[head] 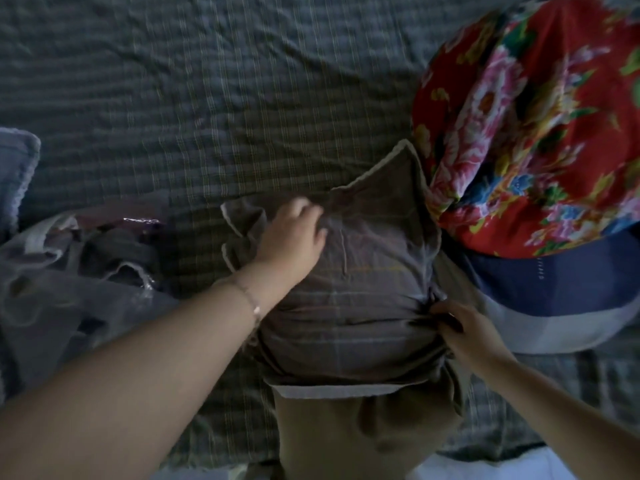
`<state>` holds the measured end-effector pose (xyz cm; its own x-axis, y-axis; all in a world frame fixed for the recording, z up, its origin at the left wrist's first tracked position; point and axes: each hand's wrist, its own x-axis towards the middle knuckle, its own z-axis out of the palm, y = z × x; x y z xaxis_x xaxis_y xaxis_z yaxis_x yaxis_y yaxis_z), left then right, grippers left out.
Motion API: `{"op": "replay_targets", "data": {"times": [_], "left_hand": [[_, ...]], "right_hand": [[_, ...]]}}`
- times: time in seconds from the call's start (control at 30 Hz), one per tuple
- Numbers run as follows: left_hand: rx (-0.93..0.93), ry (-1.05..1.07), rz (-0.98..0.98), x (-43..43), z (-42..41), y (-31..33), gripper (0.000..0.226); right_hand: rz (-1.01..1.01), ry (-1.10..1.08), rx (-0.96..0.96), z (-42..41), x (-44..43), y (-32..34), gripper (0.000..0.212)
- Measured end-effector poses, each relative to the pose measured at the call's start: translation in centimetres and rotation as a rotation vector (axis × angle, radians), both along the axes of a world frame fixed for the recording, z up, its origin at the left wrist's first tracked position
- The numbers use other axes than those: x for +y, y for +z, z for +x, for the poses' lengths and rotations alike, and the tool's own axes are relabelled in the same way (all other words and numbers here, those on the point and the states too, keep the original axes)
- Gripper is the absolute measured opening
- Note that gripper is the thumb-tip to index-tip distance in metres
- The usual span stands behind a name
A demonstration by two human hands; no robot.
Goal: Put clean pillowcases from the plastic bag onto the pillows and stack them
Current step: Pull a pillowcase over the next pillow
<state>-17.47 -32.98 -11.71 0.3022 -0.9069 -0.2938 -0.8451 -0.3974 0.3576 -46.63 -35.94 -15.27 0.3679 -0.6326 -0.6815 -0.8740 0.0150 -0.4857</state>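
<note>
A grey-brown checked pillowcase (363, 289) covers the far part of a tan pillow (346, 434) lying in the middle of the bed. The pillow's bare near end sticks out toward me. My left hand (294, 233) grips bunched cloth near the pillowcase's far left corner. My right hand (464, 334) pinches the pillowcase's right edge, fingers curled into the fabric. At the left lies a clear plastic bag (69, 289) with folded grey cloth inside.
A red floral quilt (530, 123) is piled at the right on a blue and white pillow (554, 306). A pale blue pillow edge (17, 168) shows at the far left. The checked bedsheet (207, 98) stretches beyond.
</note>
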Motion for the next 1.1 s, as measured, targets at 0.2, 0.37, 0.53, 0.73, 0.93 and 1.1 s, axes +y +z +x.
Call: {"op": "replay_targets", "data": {"times": [0.2,0.37,0.53,0.73,0.93,1.1], "left_hand": [[0.173,-0.085,0.294,-5.1,-2.2,-4.8,0.039],[0.524,0.427,-0.055,-1.2,-2.4,-2.2,0.024],[0.839,0.902,-0.246,1.9,-0.7,1.2,0.02],[0.911,1.103,-0.369,1.9,1.6,3.7,0.023],[0.771,1.027,-0.287,1.0,3.0,2.9,0.016],[0.367,0.68,-0.145,1.9,0.7,0.5,0.019]], "right_hand": [[-0.006,-0.303,-0.052,0.6,0.9,-0.7,0.026],[0.053,-0.601,-0.079,3.2,0.7,-1.0,0.023],[0.121,-0.257,0.154,5.6,-0.1,-1.1,0.041],[-0.117,-0.117,0.091,5.2,0.4,1.9,0.04],[0.147,-0.101,0.35,-1.2,6.7,1.3,0.055],[0.154,0.013,0.588,0.0,4.7,1.1,0.058]]}}
